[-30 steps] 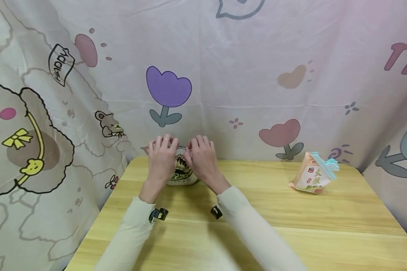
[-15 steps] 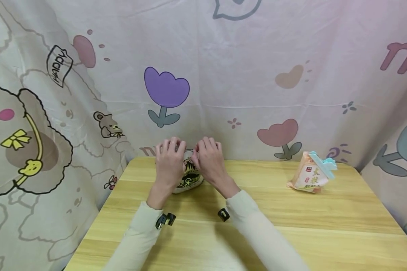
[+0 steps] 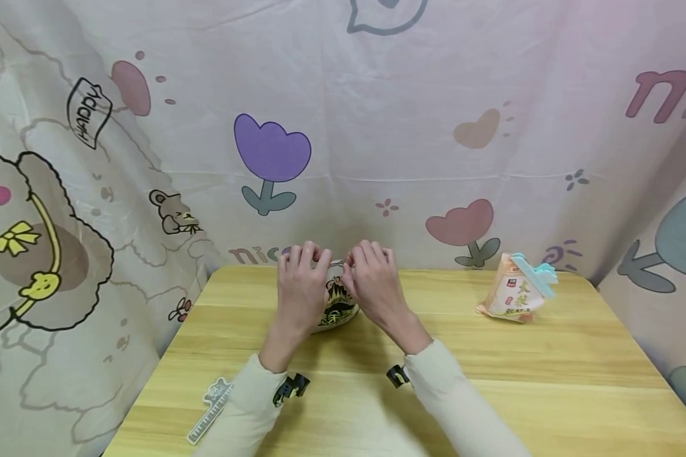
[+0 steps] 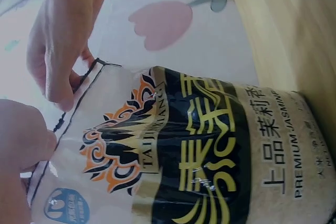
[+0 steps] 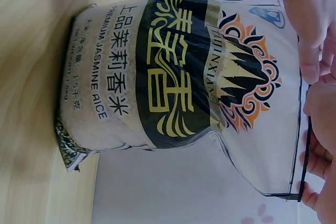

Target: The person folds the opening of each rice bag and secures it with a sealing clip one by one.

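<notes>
A clear bag of jasmine rice (image 3: 338, 306) with a black and gold label stands near the table's back edge. In the left wrist view the bag (image 4: 199, 145) shows its printed front, and its dark-edged top is pinched by both hands. My left hand (image 3: 302, 285) grips the top edge at the left. My right hand (image 3: 376, 279) grips the same edge at the right. In the right wrist view fingers (image 5: 315, 161) curl behind the bag's top edge, and the bag's base (image 5: 68, 129) rests on the wood.
A small orange and white packet (image 3: 510, 292) with a light blue clip (image 3: 534, 274) stands at the right of the wooden table (image 3: 491, 381). A grey ruler-like strip (image 3: 210, 412) lies at the front left, partly behind the left sleeve. Patterned cloth (image 3: 343, 127) hangs behind.
Both hands and the rice bag have moved to the right and a little nearer the front. The grey strip has come into view beside my left sleeve. The head view has shifted slightly.
</notes>
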Demonstrator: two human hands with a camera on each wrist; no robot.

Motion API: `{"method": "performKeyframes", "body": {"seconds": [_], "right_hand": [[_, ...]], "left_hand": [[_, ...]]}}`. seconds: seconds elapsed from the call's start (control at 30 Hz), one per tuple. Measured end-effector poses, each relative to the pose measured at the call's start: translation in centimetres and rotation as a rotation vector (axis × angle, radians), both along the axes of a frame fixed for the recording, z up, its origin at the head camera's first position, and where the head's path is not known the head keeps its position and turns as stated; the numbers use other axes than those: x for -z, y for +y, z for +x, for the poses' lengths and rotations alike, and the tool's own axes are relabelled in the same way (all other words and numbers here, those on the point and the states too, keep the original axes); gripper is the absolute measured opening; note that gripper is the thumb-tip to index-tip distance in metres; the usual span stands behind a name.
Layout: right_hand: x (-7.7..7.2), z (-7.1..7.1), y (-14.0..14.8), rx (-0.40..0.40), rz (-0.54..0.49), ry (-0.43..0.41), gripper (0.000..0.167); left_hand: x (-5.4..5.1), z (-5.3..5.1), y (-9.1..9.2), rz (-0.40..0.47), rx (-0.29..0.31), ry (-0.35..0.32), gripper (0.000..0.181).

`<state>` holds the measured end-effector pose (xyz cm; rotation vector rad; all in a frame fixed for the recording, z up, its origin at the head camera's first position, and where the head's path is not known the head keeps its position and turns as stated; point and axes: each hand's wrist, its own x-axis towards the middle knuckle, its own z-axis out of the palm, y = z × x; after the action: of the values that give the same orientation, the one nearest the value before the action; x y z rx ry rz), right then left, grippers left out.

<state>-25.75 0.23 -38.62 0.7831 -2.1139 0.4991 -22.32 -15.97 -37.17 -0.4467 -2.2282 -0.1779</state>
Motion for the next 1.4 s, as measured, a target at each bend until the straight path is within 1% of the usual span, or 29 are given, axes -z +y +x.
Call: {"method": "performKeyframes", "body": {"seconds": [0.27, 0.4, 0.6, 0.73, 0.83, 0.97, 1.1, 1.27, 1.33, 1.4], "right_hand": [[0.0, 2.0, 3.1, 0.012, -0.025, -0.019, 0.005], [-0.3, 3.0, 4.5, 0.024, -0.022, -0.027, 0.008], [-0.5, 4.2, 6.5, 0.048, -0.013, -0.005, 0.008], [-0.9, 5.1, 7.6, 0.056, 0.001, -0.018, 0.009], [-1.2, 5.9, 8.5, 0.069, 0.013, -0.041, 0.008], [-1.6, 6.7, 9.5, 0.08, 0.016, -0.067, 0.007], [-2.0, 7.2, 10.5, 0.075, 0.003, -0.09, 0.008], [-2.2, 7.5, 11.8, 0.063, 0.002, -0.101, 0.008], [-2.2, 7.6, 12.2, 0.057, 0.0, -0.105, 0.007], [-2.3, 7.6, 12.6, 0.05, -0.004, -0.111, 0.007]], "left_hand": [[-0.2, 1.3, 2.8, -0.019, 0.021, -0.021, 0.04], [-0.5, 2.0, 4.1, -0.036, 0.021, -0.056, 0.04], [-0.7, 2.8, 5.8, -0.042, 0.037, -0.118, 0.035], [-0.7, 3.1, 6.7, -0.032, 0.063, -0.122, 0.037], [-0.7, 3.3, 7.3, -0.024, 0.096, -0.116, 0.04], [-0.7, 3.6, 8.2, 0.008, 0.138, -0.126, 0.039], [-0.7, 3.7, 9.2, 0.045, 0.172, -0.144, 0.04], [-0.8, 3.7, 10.4, 0.073, 0.207, -0.145, 0.043], [-0.8, 3.8, 10.7, 0.08, 0.217, -0.144, 0.042], [-0.8, 3.8, 10.9, 0.084, 0.225, -0.148, 0.036]]}}
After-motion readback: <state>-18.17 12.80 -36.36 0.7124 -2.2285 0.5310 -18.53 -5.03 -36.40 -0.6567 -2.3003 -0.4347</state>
